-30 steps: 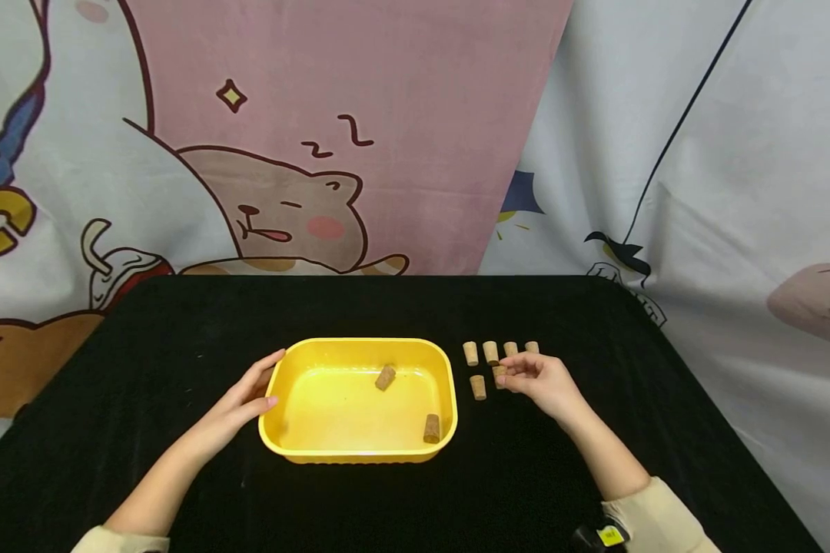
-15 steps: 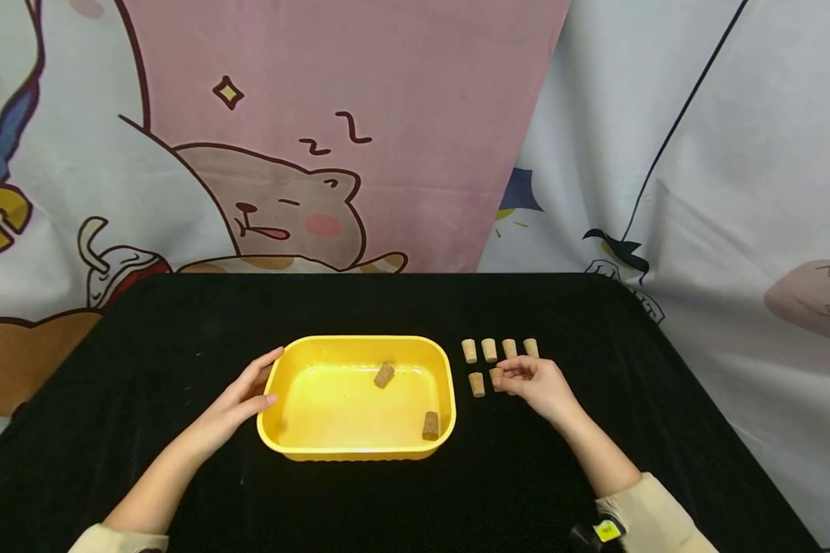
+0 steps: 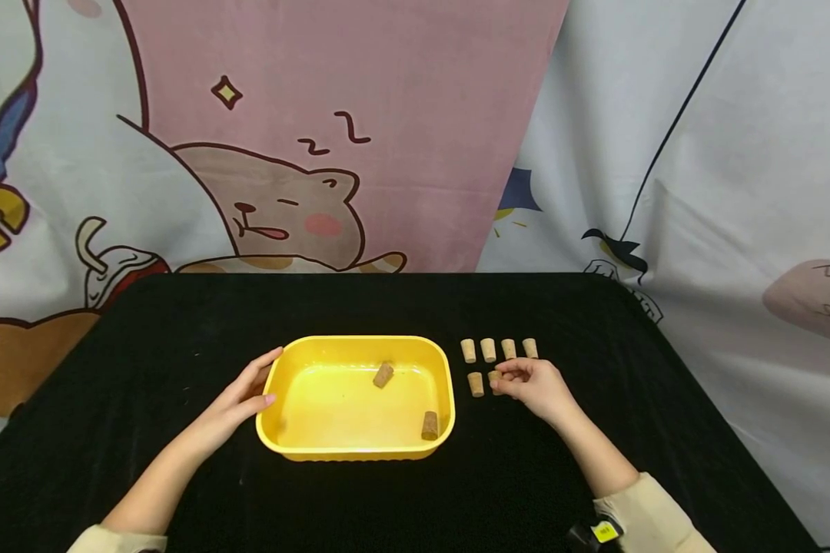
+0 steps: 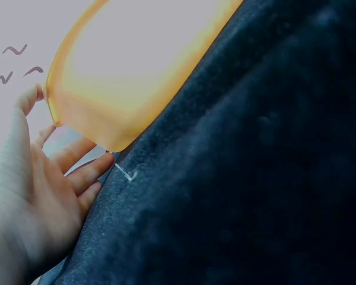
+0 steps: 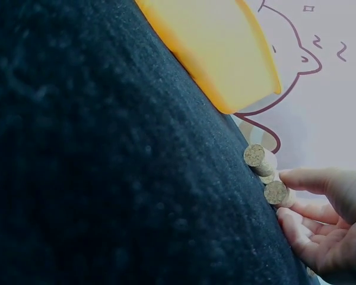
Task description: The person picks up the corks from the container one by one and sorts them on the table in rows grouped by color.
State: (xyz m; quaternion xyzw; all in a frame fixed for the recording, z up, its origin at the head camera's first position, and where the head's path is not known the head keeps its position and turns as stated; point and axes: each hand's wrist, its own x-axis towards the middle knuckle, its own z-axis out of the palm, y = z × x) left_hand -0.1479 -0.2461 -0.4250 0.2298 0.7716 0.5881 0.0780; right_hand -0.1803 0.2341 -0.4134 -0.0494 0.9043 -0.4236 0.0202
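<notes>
A yellow basin [image 3: 353,454] sits on the black cloth. My left hand [image 3: 237,399] holds its left end, thumb at the rim and fingers along the outer wall [image 4: 101,133]. To the right of the basin, my right hand [image 3: 538,386] pinches a cork stopper [image 5: 276,193] between thumb and fingers, low over the cloth. Just left of it stands another cork stopper [image 3: 476,385]. Behind these is a row of several cork stoppers [image 3: 488,350], partly overlapped by my fingers at its right end. Two brown cork stoppers [image 3: 383,375] lie inside the basin, one near its front right corner.
The black cloth [image 3: 360,507] covers the whole table. A cartoon-printed curtain [image 3: 422,115] hangs behind the table's far edge and along the right side. A dark device with a yellow label [image 3: 605,531] sits at my right sleeve.
The pinched cork stopper and my right fingertips have shifted slightly left and nearer to me. My left hand keeps its place on the basin. The head view has tilted a little.
</notes>
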